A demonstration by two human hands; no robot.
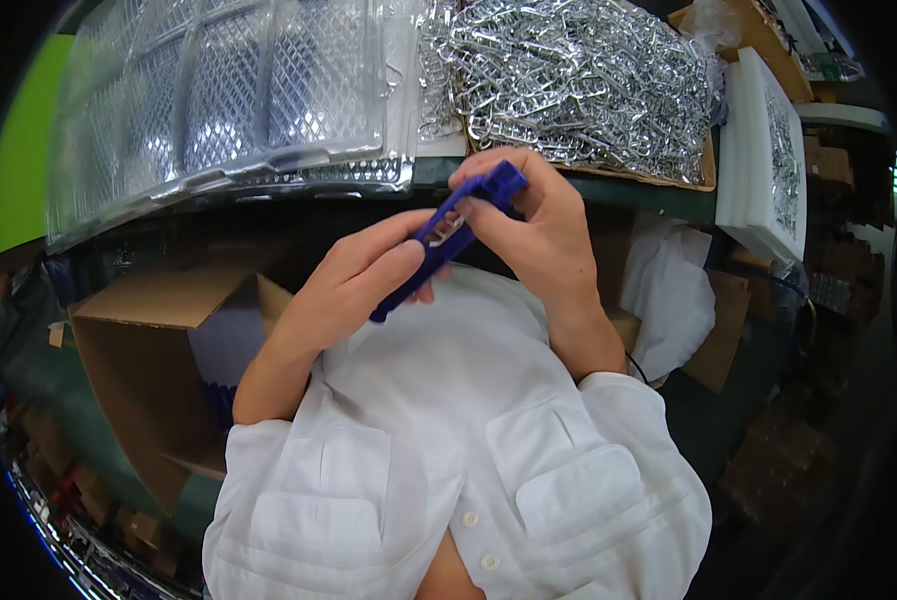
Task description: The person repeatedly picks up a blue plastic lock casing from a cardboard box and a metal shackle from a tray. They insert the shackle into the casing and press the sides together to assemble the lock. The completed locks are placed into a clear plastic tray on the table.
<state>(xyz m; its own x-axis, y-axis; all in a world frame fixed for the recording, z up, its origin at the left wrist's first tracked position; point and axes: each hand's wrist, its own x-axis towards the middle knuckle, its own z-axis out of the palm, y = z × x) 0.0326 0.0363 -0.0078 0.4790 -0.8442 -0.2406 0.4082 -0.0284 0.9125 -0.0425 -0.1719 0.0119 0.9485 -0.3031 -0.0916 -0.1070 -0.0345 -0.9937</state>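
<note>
A long dark blue plastic part (pixel 430 264) is held tilted in front of my white shirt, its upper end toward the right. In the slot along its middle sits a small shiny metal piece (pixel 448 226). My left hand (pixel 348 275) grips the lower half between thumb and fingers. Around the upper end, my right hand (pixel 548 225) pinches, with its thumb pressed near the slot. Whether the right fingertips also hold a metal piece is hidden. Just beyond the hands lies a heap of shiny metal clip-like pieces (pixel 578 85) in a shallow cardboard box (pixel 709 165).
Clear plastic trays (pixel 268 158) are stacked at the far left of the bench. White foam sheets (pixel 743 150) stand beside the metal pieces. An open cardboard box (pixel 133 370) with blue parts (pixel 220 402) inside is at my left; a white plastic bag (pixel 673 310) hangs at my right.
</note>
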